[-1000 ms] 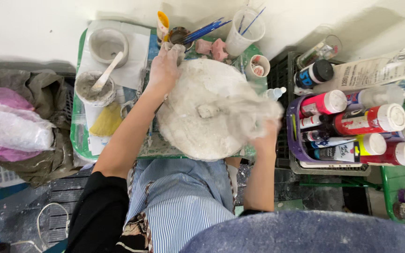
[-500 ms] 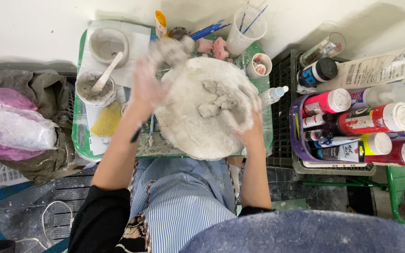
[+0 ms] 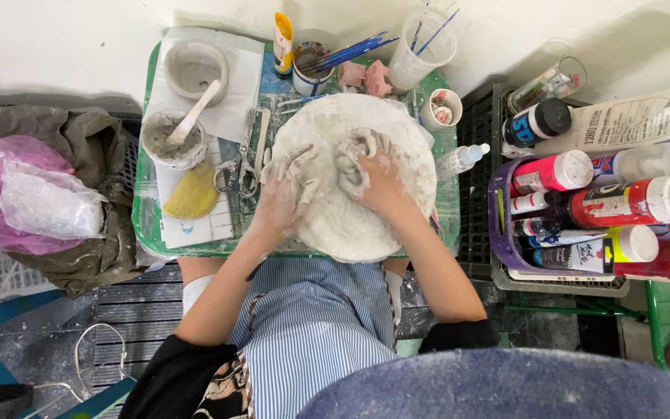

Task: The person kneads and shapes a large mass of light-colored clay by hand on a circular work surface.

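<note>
Big white clay slab (image 3: pixel 350 209) lies flat on the green tray (image 3: pixel 195 248), filling the tray's right half. It looks soft, wet and slippery, smeared over both hands; likely heavy for its size and floppy, so it would sag or tear if lifted by one edge. Best taken from underneath at two opposite rim points, or worked in place.

Left hand (image 3: pixel 281 198) presses down on the slab's left-centre, fingers spread and half curled, grip loose, pinching a raised lump (image 3: pixel 300 167) of clay. Right hand (image 3: pixel 378 174) sits at the slab's centre-top, fingers curled into another clay lump (image 3: pixel 354 147); grip partly closed around it. Both hands rest on top of the slab, not under it.

Left of the slab: a bowl with a spoon (image 3: pixel 172 136) and a yellow sponge (image 3: pixel 191 194). Right of the slab: paint bottles (image 3: pixel 606 209) in a crate.
</note>
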